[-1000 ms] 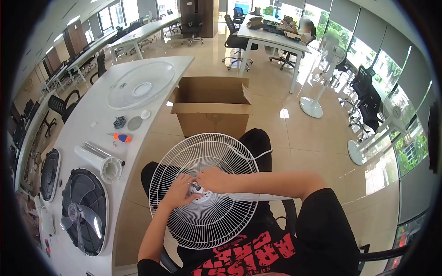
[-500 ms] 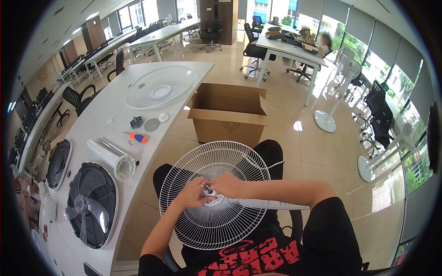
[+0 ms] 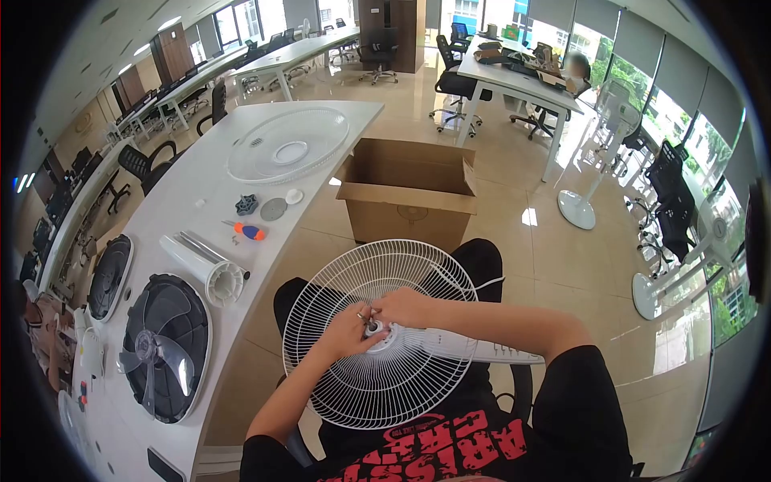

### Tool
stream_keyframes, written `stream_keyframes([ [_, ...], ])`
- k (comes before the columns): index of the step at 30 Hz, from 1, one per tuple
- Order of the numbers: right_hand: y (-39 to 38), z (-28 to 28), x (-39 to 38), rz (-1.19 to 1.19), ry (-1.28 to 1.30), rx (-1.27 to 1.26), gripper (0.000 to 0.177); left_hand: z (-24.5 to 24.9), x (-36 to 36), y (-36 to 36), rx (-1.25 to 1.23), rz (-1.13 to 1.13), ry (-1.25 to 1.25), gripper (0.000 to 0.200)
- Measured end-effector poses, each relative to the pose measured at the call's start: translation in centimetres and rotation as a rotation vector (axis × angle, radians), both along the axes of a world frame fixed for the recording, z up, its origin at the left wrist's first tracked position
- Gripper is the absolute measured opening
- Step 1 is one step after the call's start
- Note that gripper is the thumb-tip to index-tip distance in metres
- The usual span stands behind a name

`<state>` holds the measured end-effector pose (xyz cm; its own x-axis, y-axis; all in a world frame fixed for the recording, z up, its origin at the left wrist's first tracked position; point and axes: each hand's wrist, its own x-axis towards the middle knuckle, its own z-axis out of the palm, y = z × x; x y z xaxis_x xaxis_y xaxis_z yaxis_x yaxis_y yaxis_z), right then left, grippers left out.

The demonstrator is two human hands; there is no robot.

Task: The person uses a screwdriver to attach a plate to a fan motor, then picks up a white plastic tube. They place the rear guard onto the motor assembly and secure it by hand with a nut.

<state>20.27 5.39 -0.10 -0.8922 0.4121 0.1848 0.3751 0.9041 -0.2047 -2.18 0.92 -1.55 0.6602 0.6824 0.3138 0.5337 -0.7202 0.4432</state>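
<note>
A white wire fan grille (image 3: 385, 394) lies across my lap, with a white hub part (image 3: 384, 339) and a metal shaft at its centre. My left hand (image 3: 344, 329) rests at the hub, its fingers bent around the shaft area and its thumb along the white part. Against it, on the far side of the hub, my right hand (image 3: 405, 307) has its fingers closed at the shaft. What the fingertips pinch is too small to make out. A white fan stand piece (image 3: 506, 350) extends right from beneath the grille.
Left, a white table (image 3: 265, 193) bears a clear grille cover (image 3: 257, 165), a screwdriver (image 3: 250, 231), a white tube (image 3: 193, 261), fan blades (image 3: 165, 345) and a phone (image 3: 165, 464). Ahead stands an open cardboard box (image 3: 405, 217). Another person (image 3: 52, 337) is at far left.
The view has shifted slightly, moving the scene a little to the right. Both hands remain at the hub, with the left thumb and fingers slightly repositioned around it.
</note>
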Motion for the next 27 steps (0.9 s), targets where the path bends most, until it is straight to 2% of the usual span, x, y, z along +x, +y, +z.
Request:
stream_keyframes([
  [6, 0.8, 0.2, 0.2, 0.043, 0.049, 0.090, 0.015, 0.3, 0.5, -0.9, -0.083, 0.164, -0.036, 0.057],
  [9, 0.6, 1.4, 0.0, -0.023, -0.137, 0.003, 0.014, 0.8, 0.8, -1.0, -0.209, 0.222, -0.081, 0.060],
  [12, 1.0, 0.9, 0.1, 0.036, -0.105, -0.019, 0.011, 0.7, 1.0, -1.1, -0.254, 0.229, -0.146, 0.060],
  [13, 1.2, 0.3, 0.1, 0.022, -0.115, -0.010, 0.013, 0.4, 0.7, -0.9, -0.271, 0.239, -0.040, 0.058],
  [15, 1.7, -0.8, 0.4, 0.040, -0.137, 0.020, 0.020, 0.4, 0.4, -1.1, -0.241, 0.228, -0.038, 0.055],
  [16, 1.0, -0.7, 1.8, -0.039, -0.174, -0.031, 0.021, 0.4, 0.1, -1.5, -0.230, 0.241, -0.034, 0.055],
  [17, 1.3, 0.2, 0.5, -0.030, -0.204, -0.070, 0.023, -0.1, -1.5, -2.0, -0.167, 0.162, -0.164, 0.054],
  [18, 0.9, 1.3, 0.8, 0.016, -0.156, -0.104, 0.023, -1.0, -1.0, -1.4, -0.102, -0.011, -0.285, 0.055],
  [21, 0.4, 3.7, 0.5, 0.041, -0.126, -0.202, 0.025, -1.9, -2.1, -1.0, -0.156, -0.123, -0.173, 0.053],
  [27, 0.5, 4.3, 0.8, -0.040, -0.144, -0.162, 0.022, -1.7, -1.9, -1.2, -0.153, -0.096, -0.211, 0.055],
])
